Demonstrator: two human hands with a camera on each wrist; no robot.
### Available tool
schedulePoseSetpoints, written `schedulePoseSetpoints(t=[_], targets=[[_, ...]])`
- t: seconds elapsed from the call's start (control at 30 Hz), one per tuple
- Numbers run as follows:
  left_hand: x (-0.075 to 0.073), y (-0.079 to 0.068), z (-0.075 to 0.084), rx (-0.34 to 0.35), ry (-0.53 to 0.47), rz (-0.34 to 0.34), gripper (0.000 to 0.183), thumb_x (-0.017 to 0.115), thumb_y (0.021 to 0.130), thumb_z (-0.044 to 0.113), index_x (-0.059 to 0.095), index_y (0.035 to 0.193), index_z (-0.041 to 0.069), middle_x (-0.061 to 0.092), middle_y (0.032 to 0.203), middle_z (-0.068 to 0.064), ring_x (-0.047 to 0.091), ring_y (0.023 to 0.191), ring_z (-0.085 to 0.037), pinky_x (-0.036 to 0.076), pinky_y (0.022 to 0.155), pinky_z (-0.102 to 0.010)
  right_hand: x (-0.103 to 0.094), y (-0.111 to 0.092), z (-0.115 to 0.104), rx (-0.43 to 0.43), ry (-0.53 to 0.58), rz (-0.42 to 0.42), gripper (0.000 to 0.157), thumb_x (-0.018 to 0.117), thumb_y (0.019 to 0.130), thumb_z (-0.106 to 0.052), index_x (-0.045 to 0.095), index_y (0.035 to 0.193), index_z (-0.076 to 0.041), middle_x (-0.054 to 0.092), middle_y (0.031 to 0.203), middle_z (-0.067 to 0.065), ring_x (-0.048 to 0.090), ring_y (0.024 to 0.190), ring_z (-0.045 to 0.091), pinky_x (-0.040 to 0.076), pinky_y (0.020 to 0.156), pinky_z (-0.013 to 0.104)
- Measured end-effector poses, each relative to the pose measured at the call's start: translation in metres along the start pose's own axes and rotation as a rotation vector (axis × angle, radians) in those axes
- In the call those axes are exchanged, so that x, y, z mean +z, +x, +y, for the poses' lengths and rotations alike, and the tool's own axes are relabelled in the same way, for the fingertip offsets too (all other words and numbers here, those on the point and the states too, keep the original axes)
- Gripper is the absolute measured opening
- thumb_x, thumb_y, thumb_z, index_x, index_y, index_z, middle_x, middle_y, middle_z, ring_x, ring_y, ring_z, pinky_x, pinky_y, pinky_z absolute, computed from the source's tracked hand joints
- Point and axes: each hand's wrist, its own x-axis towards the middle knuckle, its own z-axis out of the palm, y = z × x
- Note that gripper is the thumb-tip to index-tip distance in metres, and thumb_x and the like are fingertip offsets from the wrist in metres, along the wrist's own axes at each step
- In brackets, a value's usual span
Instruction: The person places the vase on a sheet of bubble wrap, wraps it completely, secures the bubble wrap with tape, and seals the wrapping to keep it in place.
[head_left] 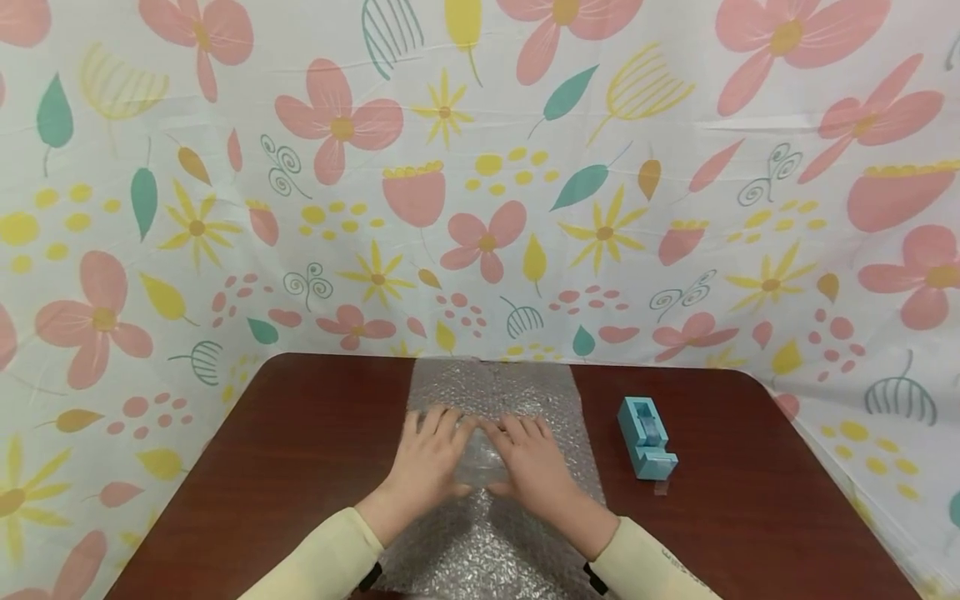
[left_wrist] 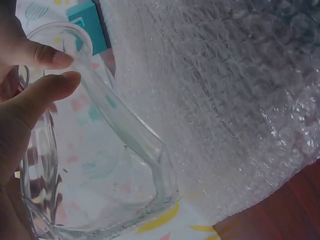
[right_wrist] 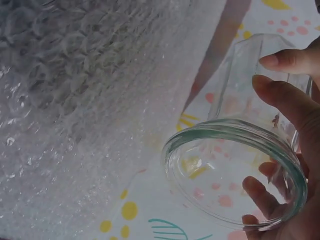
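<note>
In the head view, a sheet of bubble wrap (head_left: 491,400) is lying down the middle of a dark wooden table (head_left: 300,450), running from the far edge to the near edge; the left hand (head_left: 427,462) and the right hand (head_left: 536,467) are resting side by side on it, close together, fingers pointing away from the person; between them a clear glass jar (head_left: 480,458) is lying on its side on the wrap, each hand covering one end; a blue tape dispenser (head_left: 645,437) is standing on the bare table to the right of the wrap, well apart from the hands; a flowered cloth (head_left: 480,167) is hanging behind and around the table.

In the left wrist view, the left hand's fingers (left_wrist: 47,55) and thumb are curling round the wall of the jar (left_wrist: 120,165), gripping it; the bubble wrap (left_wrist: 225,100) is lying just beside the jar; a corner of the tape dispenser (left_wrist: 90,25) is showing at the top.

In the right wrist view, the right hand's fingers (right_wrist: 285,95) are wrapping round the jar (right_wrist: 235,170) near its open mouth, holding it firmly; the bubble wrap (right_wrist: 90,100) is filling the left side.
</note>
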Motion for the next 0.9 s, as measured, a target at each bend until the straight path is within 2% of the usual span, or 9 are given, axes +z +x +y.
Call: schedulePoseSetpoints(t=[0.1,0.17,0.33,0.4,0.53,0.67,0.9], targets=[[-0.002,-0.001,-0.001,0.021,0.011,-0.008,0.096,0.09,0.058,0.069,0.057,0.136,0.023,0.062,0.131,-0.002,0.056,0.123,-0.024,0.049,0.097,-0.047,-0.002,-0.001,0.002,-0.003,0.011,0.01,0.09,0.097,0.06,-0.045,0.063,0.138,-0.014,0.062,0.114,0.004,0.062,0.108,0.027,0.054,0.099,0.05],[-0.006,-0.003,-0.004,0.046,0.001,-0.037,0.097,0.087,0.062,0.07,0.055,0.14,0.023,0.061,0.135,-0.003,0.056,0.126,-0.025,0.05,0.1,-0.048,-0.003,-0.003,0.003,-0.01,0.003,0.014,0.091,0.098,0.06,-0.046,0.064,0.138,-0.014,0.061,0.112,0.003,0.062,0.107,0.025,0.054,0.098,0.048],[-0.011,-0.008,-0.013,0.13,-0.104,-0.144,0.099,0.086,0.068,0.066,0.048,0.149,0.025,0.057,0.145,-0.005,0.054,0.134,-0.026,0.051,0.107,-0.05,-0.006,-0.01,0.005,-0.033,0.011,-0.015,0.088,0.098,0.059,-0.045,0.066,0.135,-0.013,0.061,0.11,0.002,0.062,0.105,0.024,0.054,0.098,0.048],[-0.009,-0.011,-0.015,0.159,-0.149,-0.158,0.099,0.087,0.068,0.064,0.046,0.15,0.025,0.056,0.146,-0.006,0.055,0.134,-0.027,0.051,0.107,-0.05,-0.005,-0.013,0.006,-0.039,0.028,-0.033,0.087,0.098,0.059,-0.045,0.067,0.134,-0.012,0.061,0.108,0.002,0.062,0.102,0.024,0.054,0.097,0.048],[-0.005,-0.017,-0.013,0.194,-0.209,-0.148,0.098,0.087,0.069,0.062,0.047,0.15,0.025,0.057,0.143,-0.005,0.055,0.132,-0.026,0.052,0.105,-0.052,-0.003,-0.02,0.006,-0.041,0.053,-0.072,0.086,0.098,0.059,-0.047,0.068,0.132,-0.012,0.061,0.107,0.001,0.062,0.099,0.022,0.055,0.094,0.047],[-0.003,-0.021,-0.012,0.207,-0.252,-0.136,0.098,0.089,0.068,0.06,0.048,0.149,0.024,0.056,0.142,-0.005,0.055,0.13,-0.026,0.052,0.104,-0.054,-0.002,-0.024,0.005,-0.048,0.053,-0.073,0.087,0.097,0.058,-0.049,0.068,0.132,-0.013,0.061,0.106,-0.001,0.061,0.099,0.018,0.053,0.091,0.042],[-0.005,-0.026,-0.012,0.215,-0.328,-0.168,0.096,0.091,0.069,0.054,0.05,0.149,0.022,0.057,0.143,-0.006,0.054,0.132,-0.028,0.051,0.104,-0.059,-0.002,-0.029,0.002,-0.05,0.072,-0.067,0.087,0.097,0.057,-0.048,0.069,0.132,-0.014,0.061,0.105,-0.001,0.062,0.097,0.018,0.054,0.09,0.042]])
